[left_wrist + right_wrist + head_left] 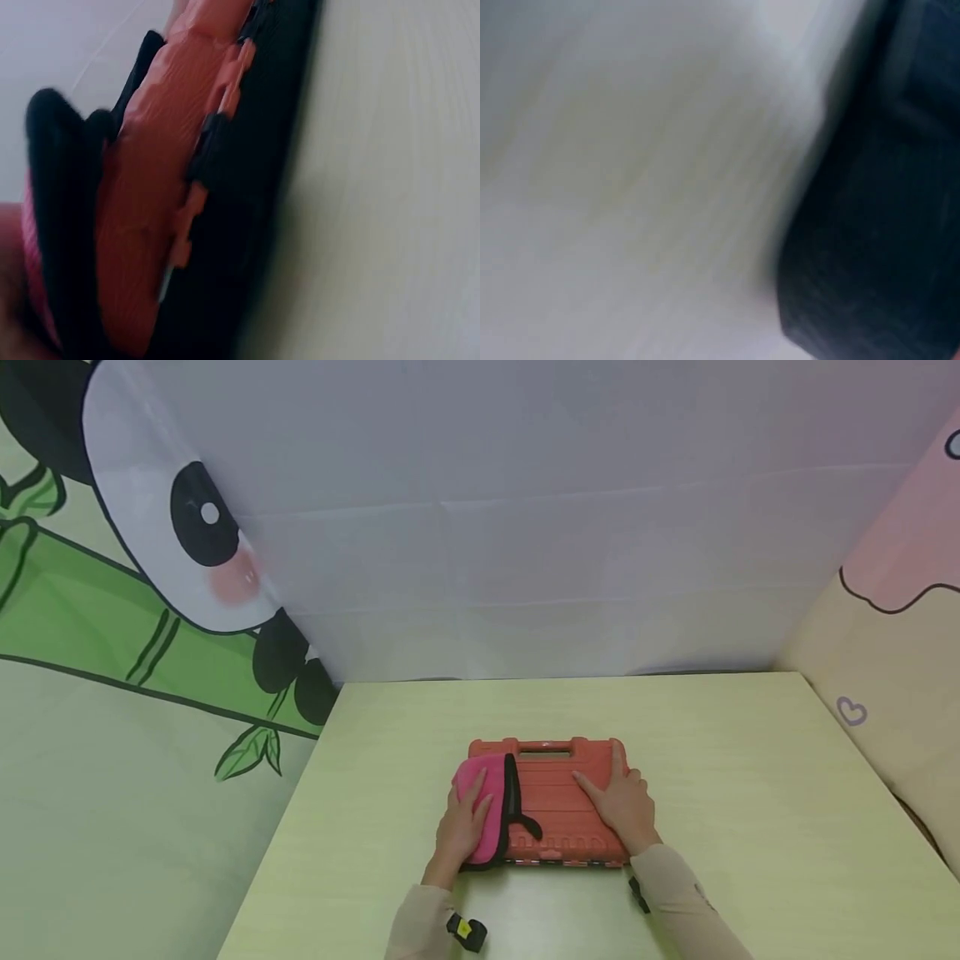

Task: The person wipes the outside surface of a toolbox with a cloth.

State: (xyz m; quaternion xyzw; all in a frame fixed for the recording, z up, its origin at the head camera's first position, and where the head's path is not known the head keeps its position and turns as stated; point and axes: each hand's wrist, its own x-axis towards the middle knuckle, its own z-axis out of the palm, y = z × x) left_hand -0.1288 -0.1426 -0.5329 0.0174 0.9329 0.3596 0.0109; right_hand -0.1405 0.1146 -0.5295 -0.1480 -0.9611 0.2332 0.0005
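An orange hard-shell carrying case [558,810] lies flat on the table, its handle at the far edge. Across its left end is a pink pouch [491,835] with black trim and a short black strap. My left hand [459,827] rests on the pouch with thumb and index finger spread over its top. At the case's right side my right hand [628,806] lies with thumb and index finger extended on the lid, other fingers over the edge. The left wrist view shows the case's hinged side [157,180] and black lower half. Only a blurred black side shows in the right wrist view.
A pale wood-grain table [735,777] surrounds the case. Behind it hangs a whitish cloth backdrop [525,560], with cartoon-printed panels left and right. Small black devices [467,932] are strapped at the wrists.
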